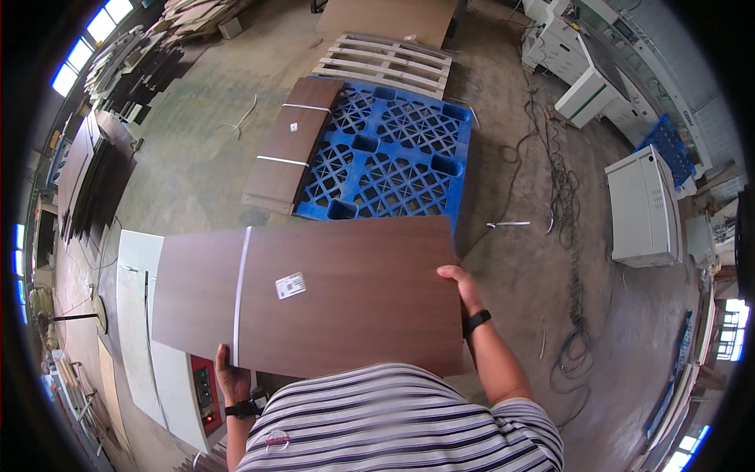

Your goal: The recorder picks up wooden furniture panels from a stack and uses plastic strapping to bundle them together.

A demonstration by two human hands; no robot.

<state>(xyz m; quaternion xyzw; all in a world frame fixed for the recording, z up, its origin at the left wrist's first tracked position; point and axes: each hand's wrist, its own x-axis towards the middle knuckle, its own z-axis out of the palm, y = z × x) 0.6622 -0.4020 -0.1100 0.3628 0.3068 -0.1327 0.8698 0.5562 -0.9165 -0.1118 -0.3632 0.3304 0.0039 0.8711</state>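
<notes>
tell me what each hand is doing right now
Left hand: holding the brown board by its near edge, fingers mostly hidden.
Right hand: holding the same board at its right end.

Smooth wood-look board, plastic straps, painted metal and bare concrete.
The brown board [354,307] has a smooth, low-sheen face with faint grain; its white strap [242,291] looks like plastic, its label [290,285] like paper. The bundle [283,141] beyond shares that brown finish. The blue pallet [354,157] is moulded plastic, the pale pallet [385,68] rough wood. The striped shirt [377,417] is soft matt cloth, the white cabinet [643,208] painted metal, the floor [197,157] worn concrete with a dull sheen.
</notes>
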